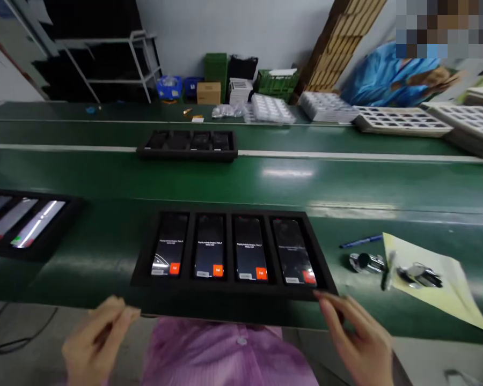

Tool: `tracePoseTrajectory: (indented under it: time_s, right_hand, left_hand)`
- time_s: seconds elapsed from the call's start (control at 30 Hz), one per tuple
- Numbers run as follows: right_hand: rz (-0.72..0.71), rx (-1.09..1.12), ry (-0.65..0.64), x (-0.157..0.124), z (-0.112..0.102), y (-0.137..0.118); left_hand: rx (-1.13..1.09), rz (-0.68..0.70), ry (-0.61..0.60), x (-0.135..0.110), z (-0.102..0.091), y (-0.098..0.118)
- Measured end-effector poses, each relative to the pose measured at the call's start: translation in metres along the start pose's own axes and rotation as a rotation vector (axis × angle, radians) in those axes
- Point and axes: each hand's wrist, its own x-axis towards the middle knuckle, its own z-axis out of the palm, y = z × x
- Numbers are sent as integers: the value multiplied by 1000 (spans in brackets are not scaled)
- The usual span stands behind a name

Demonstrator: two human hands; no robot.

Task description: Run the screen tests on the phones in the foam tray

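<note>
Where the trays lie: one long green worktable.
Beyond it: one other person in blue, at the upper right.
Black trays: three; one near tray at the table's front, one far tray behind it, one left tray cut off by the view's edge.
Far slots: four, their dark contents too dim to name.
Yellow sheet: one, to the near tray's right.
Left hand: one, fingers curled narrow, thumb close to the forefinger, just off the near tray's left front corner.
Right hand: one, thumb and forefinger narrow at the right front corner; cannot tell whether they pinch the rim.
Phones: four phones lie in the near tray, one per slot; three pale-screened phones show in the left tray.
Shiny pieces: three, beside and on the sheet, too blurred to name.
Blue pen: one.
"Fail" buttons: four, orange-red, one per near screen.
</note>
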Motion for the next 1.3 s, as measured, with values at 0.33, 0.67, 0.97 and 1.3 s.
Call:
tracePoseTrajectory:
  time_s: [0.33, 0.67, 0.97, 1.3]
  right_hand:
    - [-10, 61, 59, 35, 63, 37]
    - [-31, 27, 150, 14, 62, 31]
    - [-271, 88, -87, 21, 60, -2]
    - [-385, 135, -168, 36, 87, -28]
  left_hand:
    - [36, 366, 28, 64, 100, 15]
    - [222, 311, 77, 45, 122, -2]
    - [216, 281, -89, 14, 105, 12]
    - [242, 222, -225, -1, 99, 44]
